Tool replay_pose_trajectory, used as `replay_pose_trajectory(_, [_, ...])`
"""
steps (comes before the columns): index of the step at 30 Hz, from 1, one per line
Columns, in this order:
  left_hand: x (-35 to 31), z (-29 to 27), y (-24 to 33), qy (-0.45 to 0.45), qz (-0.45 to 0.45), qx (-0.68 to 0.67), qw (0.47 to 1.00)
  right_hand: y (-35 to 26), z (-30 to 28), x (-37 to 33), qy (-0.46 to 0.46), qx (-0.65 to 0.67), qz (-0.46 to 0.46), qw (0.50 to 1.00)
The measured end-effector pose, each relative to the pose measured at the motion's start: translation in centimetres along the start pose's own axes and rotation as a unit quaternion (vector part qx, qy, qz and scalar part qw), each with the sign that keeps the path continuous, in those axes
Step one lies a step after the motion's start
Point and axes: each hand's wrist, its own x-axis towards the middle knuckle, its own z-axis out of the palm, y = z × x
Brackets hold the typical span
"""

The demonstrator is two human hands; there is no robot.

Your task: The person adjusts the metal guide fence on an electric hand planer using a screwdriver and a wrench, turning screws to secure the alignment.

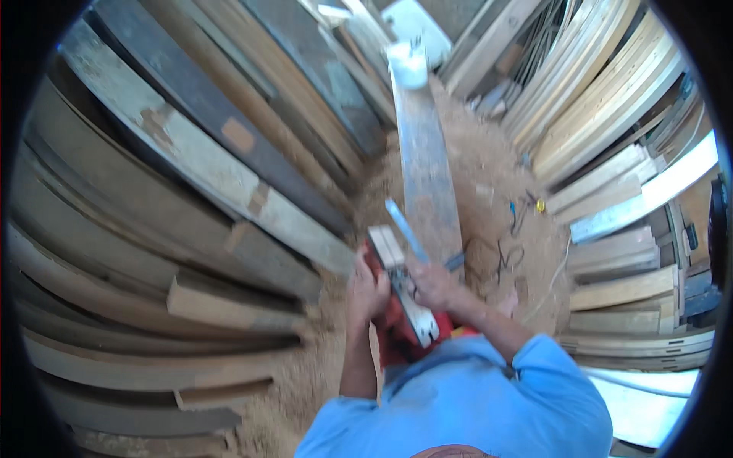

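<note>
A red power planer point(403, 294) is held sole-up in front of my body, its pale metal sole split by a cutter gap in the middle. My left hand point(368, 291) is closed round its red body on the left side. At the cutter gap my right hand point(429, 285) has its fingers bent in; what they pinch is too small to make out. A narrow pale-blue flat strip point(406, 229) runs away from my right hand; I cannot tell whether the hand touches it.
A long plank point(426, 168) stretches ahead with a white tub point(408, 65) at its far end. Timber boards point(206, 160) line the left, and more stacked wood point(611, 183) stands right. Dark cord point(504, 259) and a small yellow item point(540, 205) lie on the sawdust-covered floor point(485, 160).
</note>
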Motion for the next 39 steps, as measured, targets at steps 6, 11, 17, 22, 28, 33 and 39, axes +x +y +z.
replay_pose_trajectory(6, [-0.9, -1.6, -0.7, -0.018, -0.087, -0.099, 0.991, -0.2, 0.8, 0.3, -0.008, -0.073, -0.086, 0.994])
replay_pose_trajectory(11, [-0.3, -1.1, -0.8, -0.036, -0.103, -0.099, 0.989, 0.0, 0.2, 1.2, 0.007, -0.105, -0.144, 0.984])
replay_pose_trajectory(17, [-0.4, -0.8, -0.8, 0.000, -0.036, -0.023, 0.999, -0.3, 0.5, 2.7, -0.020, -0.120, -0.149, 0.981])
replay_pose_trajectory(22, [-0.6, -1.0, 1.0, -0.002, 0.002, 0.055, 0.998, 0.3, 2.0, 3.1, -0.025, 0.035, 0.008, 0.999])
replay_pose_trajectory(28, [-1.0, -0.5, 1.4, -0.011, 0.016, 0.089, 0.996, -1.3, 0.6, 2.9, -0.024, 0.108, 0.096, 0.989])
replay_pose_trajectory(33, [-1.1, -0.1, 1.4, -0.012, 0.026, 0.094, 0.995, -0.8, 1.0, 2.5, -0.027, 0.140, 0.131, 0.981])
replay_pose_trajectory(39, [-0.3, -0.4, 1.5, -0.031, -0.002, 0.100, 0.995, -0.1, 2.2, 3.1, 0.002, 0.126, 0.172, 0.977])
